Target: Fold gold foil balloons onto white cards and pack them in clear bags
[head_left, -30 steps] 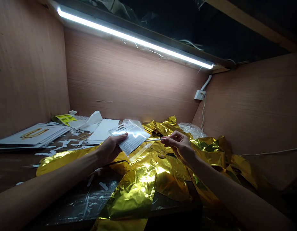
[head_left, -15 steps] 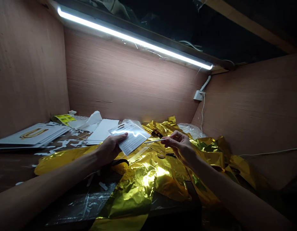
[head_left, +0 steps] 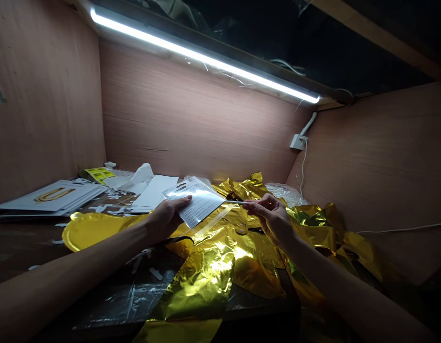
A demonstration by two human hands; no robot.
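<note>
My left hand [head_left: 169, 217] grips a printed card in a clear plastic sleeve [head_left: 197, 202], thumb on top and fingers beneath. The card has a hang hole along its far edge, and its sleeve flap points down toward me. In my right hand [head_left: 270, 214], pinched between thumb and fingers, is a thin white stick, perhaps a straw [head_left: 235, 202]. Its left end meets the card's right corner; whether it is inside the sleeve I cannot tell. Shiny gold foil balloons [head_left: 213, 267] lie spread beneath both hands.
Left, a stack of cards printed with a gold U [head_left: 56, 194] lies near a yellow label sheet [head_left: 99, 174]. White sheets [head_left: 154, 193] and paper scraps [head_left: 156, 274] are scattered about. Clear plastic [head_left: 285, 193] sits behind the foil. A cable [head_left: 302, 166] hangs at the right wall.
The white stick has moved up slightly, its left end now at the sleeved card's right corner rather than just below it. My left hand keeps its hold on the card.
</note>
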